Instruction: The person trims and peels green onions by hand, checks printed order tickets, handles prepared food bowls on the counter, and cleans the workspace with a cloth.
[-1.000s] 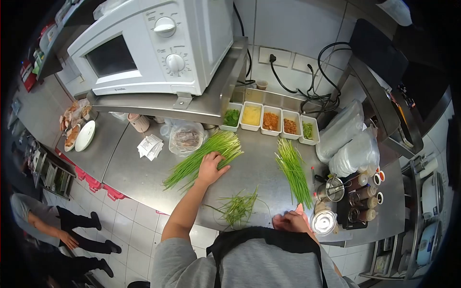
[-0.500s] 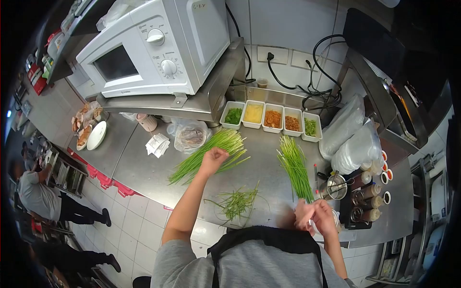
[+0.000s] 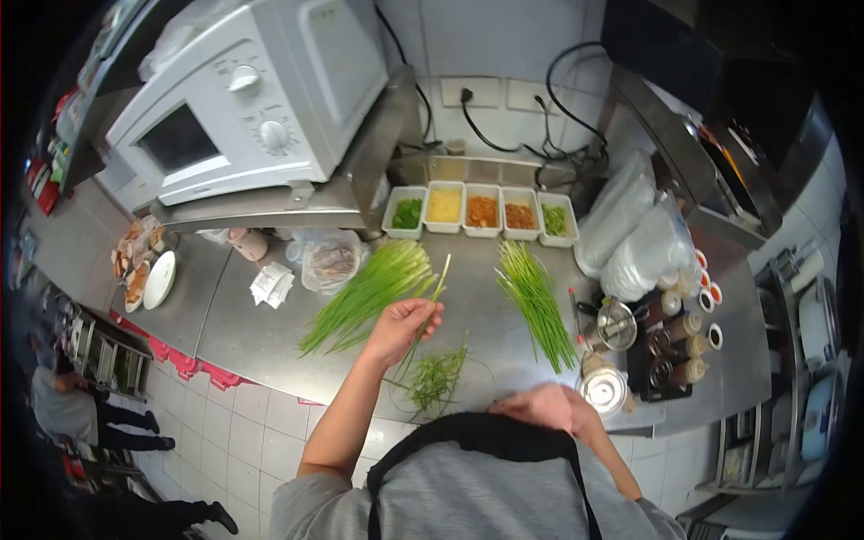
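Observation:
My left hand pinches a thin chive stalk, its pale end pointing up and the rest hanging below the fingers. Beyond that hand lies a large bunch of chives with the pale ends to the back right. Below it is a loose heap of wilted green trimmings. My right hand is blurred by motion at the counter's front edge, in front of my apron; its fingers cannot be made out. A second, neater bunch of chives lies beyond it.
Several white tubs of chopped ingredients line the back. A microwave stands on a shelf at left. To the right are plastic bags, a metal cup, a round metal lid and sauce bottles. People stand far left.
My left hand, which showed no stalk before, now holds one and sits slightly nearer me. My right hand has moved left, away from the right bunch. The whole view has shifted.

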Demonstrator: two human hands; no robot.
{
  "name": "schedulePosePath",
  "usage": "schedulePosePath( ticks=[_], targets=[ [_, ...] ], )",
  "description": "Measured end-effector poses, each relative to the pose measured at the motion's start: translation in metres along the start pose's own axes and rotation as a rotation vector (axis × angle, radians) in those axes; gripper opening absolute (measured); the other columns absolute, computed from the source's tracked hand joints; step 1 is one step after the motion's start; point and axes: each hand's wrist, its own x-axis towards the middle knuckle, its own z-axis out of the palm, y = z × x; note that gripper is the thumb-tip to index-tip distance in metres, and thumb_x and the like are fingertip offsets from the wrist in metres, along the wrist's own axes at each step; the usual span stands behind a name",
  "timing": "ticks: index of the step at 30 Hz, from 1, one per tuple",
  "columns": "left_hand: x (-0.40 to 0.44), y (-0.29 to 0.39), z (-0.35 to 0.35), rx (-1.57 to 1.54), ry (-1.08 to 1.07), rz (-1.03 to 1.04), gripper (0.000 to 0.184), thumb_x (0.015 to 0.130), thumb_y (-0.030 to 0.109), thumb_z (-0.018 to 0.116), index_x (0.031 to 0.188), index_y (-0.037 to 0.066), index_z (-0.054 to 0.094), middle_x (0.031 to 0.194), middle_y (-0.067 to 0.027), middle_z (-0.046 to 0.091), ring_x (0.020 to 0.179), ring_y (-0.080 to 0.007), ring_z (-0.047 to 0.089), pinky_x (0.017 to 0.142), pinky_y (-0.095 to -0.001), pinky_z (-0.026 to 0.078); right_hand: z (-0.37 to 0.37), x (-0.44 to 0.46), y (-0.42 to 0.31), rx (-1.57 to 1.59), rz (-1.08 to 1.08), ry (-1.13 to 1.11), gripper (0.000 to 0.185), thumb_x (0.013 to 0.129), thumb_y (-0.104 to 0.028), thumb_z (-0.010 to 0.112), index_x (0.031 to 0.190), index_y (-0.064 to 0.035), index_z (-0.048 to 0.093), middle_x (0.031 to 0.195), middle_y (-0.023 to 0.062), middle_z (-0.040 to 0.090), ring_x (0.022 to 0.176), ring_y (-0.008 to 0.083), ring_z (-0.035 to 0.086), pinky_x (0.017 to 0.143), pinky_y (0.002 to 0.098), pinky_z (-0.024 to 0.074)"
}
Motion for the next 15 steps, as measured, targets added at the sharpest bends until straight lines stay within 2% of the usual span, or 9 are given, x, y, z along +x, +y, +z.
schedulePosePath(
  ticks=[5,6,8,9,11,14,15],
  targets=[
    [-0.019,-0.017,0.057,0.066,-0.183,-0.134,0.023,0.092,0.019,0.053,0.102,0.001,0.062,0.078,-0.0024,0.061,0.065,-0.0086,0.054,0.055,-0.0217,0.042,0.021,0.043,-0.022,0.231,-0.100,0.098,0.037,0.088,-0.021,0.052,0.121,-0.0036,0.051,0.097,0.0093,0.060,0.088,0.0167,0.058,0.074,0.0296,0.0470],
    [-0.019,-0.021,0.064,0.084,-0.220,-0.164,0.023,0.092,0.019,0.052,0.103,0.001,0.062,0.078,-0.0023,0.061,0.065,-0.0087,0.054,0.055,-0.0217,0.041,0.027,0.051,-0.027,0.119,-0.159,0.052,0.039,0.088,-0.020,0.052,0.124,-0.0037,0.049,0.097,0.0089,0.059,0.088,0.0165,0.057,0.074,0.0285,0.0470],
    [-0.018,-0.027,0.071,-0.069,-0.284,-0.238,0.023,0.092,0.016,0.051,0.106,0.002,0.061,0.078,-0.0016,0.061,0.063,-0.0083,0.052,0.053,-0.0216,0.040,0.044,0.064,-0.032,-0.107,-0.261,-0.050,0.044,0.088,-0.018,0.053,0.129,-0.0040,0.045,0.097,0.0081,0.059,0.087,0.0160,0.057,0.074,0.0264,0.0471],
    [-0.018,-0.030,0.072,-0.146,-0.306,-0.269,0.023,0.091,0.015,0.050,0.107,0.002,0.061,0.078,-0.0013,0.060,0.062,-0.0081,0.051,0.052,-0.0215,0.039,0.052,0.066,-0.033,-0.084,-0.267,-0.065,0.042,0.087,-0.018,0.054,0.126,-0.0026,0.047,0.100,0.0078,0.059,0.087,0.0145,0.057,0.073,0.0253,0.0475],
    [-0.017,-0.041,0.075,0.052,-0.244,-0.170,0.022,0.090,0.013,0.051,0.104,0.002,0.063,0.074,-0.0006,0.059,0.060,-0.0075,0.050,0.052,-0.0219,0.039,0.070,0.069,-0.038,-0.044,-0.274,-0.112,0.040,0.085,-0.017,0.057,0.120,0.0002,0.052,0.106,0.0072,0.060,0.087,0.0115,0.057,0.070,0.0230,0.0483],
    [-0.022,-0.052,0.081,0.408,-0.130,0.044,0.019,0.091,0.013,0.051,0.098,0.001,0.064,0.070,0.0008,0.058,0.061,-0.0055,0.047,0.053,-0.0208,0.038,0.095,0.065,-0.039,-0.233,-0.350,0.175,0.034,0.085,-0.011,0.057,0.117,0.0009,0.055,0.110,0.0108,0.060,0.090,0.0120,0.058,0.073,0.0231,0.0487],
    [-0.024,-0.054,0.082,0.537,-0.092,0.125,0.019,0.091,0.013,0.052,0.096,0.000,0.065,0.069,0.0013,0.057,0.061,-0.0047,0.047,0.054,-0.0201,0.038,0.096,0.069,-0.038,-0.260,-0.396,0.198,0.025,0.083,-0.008,0.058,0.106,0.0018,0.060,0.112,0.0139,0.061,0.089,0.0135,0.059,0.074,0.0240,0.0491]
  ],
)
